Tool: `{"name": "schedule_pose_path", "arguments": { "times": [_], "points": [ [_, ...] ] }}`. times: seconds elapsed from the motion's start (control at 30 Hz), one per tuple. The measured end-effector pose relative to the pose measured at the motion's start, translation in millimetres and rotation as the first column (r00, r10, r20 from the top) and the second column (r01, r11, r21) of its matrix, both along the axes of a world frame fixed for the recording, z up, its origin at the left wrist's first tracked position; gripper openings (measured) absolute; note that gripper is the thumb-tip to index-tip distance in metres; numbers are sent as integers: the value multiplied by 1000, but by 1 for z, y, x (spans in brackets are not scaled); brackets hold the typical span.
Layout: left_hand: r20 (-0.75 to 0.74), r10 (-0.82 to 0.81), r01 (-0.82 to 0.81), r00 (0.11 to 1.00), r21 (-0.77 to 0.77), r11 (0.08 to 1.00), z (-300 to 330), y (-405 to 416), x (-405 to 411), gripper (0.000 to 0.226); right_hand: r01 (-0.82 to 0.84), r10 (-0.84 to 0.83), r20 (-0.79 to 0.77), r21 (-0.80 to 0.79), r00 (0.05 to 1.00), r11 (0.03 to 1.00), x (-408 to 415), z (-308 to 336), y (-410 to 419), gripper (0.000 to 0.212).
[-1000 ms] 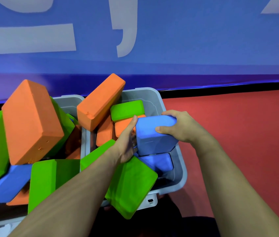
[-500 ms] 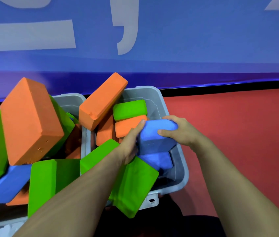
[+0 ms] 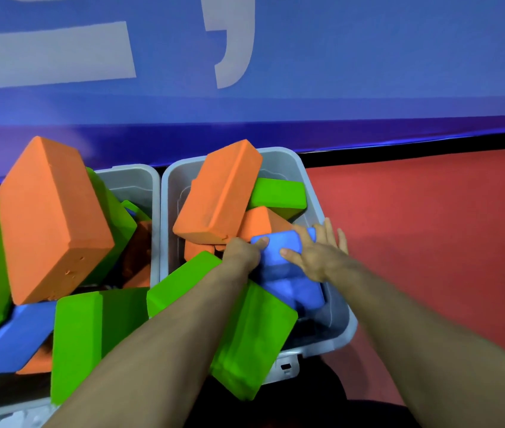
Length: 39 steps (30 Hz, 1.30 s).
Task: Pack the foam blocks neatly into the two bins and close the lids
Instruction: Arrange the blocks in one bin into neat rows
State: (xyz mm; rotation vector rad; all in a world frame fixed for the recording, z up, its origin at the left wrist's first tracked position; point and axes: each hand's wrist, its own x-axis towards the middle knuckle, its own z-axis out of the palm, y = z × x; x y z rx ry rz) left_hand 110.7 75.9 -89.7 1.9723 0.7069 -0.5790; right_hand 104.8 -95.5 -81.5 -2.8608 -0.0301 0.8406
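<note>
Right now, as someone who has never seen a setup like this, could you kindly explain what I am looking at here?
There is no machine here: this is one view from a camera worn on a person's head, looking forward and down at their own bare arms. Two grey bins stand side by side on a red floor, the left bin and the right bin, before a blue wall. Both are heaped with orange, green and blue foam blocks, many tilted and sticking up over the rims. Both hands are on one blue block in the right bin: the left hand grips its near corner, thumb on top, while the right hand lies across it with fingers spread. No lids are in view.
</note>
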Motion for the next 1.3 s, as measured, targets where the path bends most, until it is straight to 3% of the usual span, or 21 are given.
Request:
{"name": "schedule_pose_path", "arguments": {
  "times": [0.1, 0.3, 0.5, 0.8, 1.3],
  "points": [
    [-41, -242, 244, 969, 285, 927, 4, 9, 10, 67, -66, 66, -5, -80, 998, 995, 2, -8, 4, 81],
    [-91, -436, 413, 895, 534, 737, -5, 9, 3, 67, -127, 119, -51, -192, 992, 973, 3, -19, 1, 81],
    [-277, -482, 553, 831, 495, 670, -9, 10, 12, 92, -187, 188, -20, -230, 982, 955, -11, -34, -3, 83],
    [-227, -467, 508, 855, 555, 659, -14, 4, 12, 69, -199, 191, -56, -315, 980, 928, -10, -49, 4, 78],
    [-218, -379, 430, 899, 601, 674, -12, -7, -1, 66, -249, 233, -90, -433, 968, 867, -14, -52, 8, 75]
  ]
}}
